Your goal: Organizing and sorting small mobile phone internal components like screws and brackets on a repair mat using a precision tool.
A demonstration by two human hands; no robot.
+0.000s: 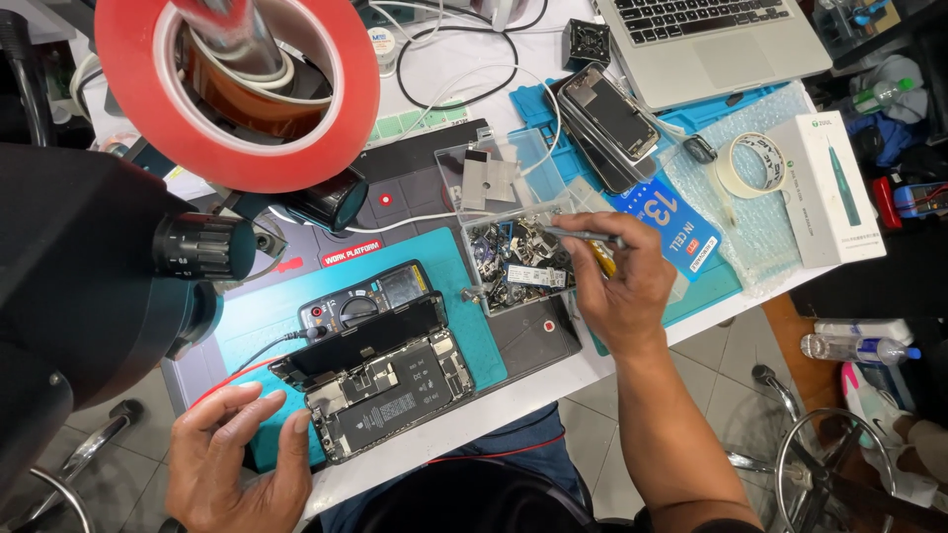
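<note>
Right hand (pixel 617 281) pinches tweezers (pixel 583 236), tips pointing left into the parts box (pixel 518 262) just beside it. Left hand (pixel 242 459) lies flat and empty, fingertips at the lower-left corner of the opened phone (pixel 380 390), whose long axis slants up-right toward the box.

A single head-worn camera looks steeply down on the workbench (pixel 434 415) from close above, facing away from the wearer. A microscope (pixel 89 276), probably very near the lens, blocks the left of the frame.
</note>
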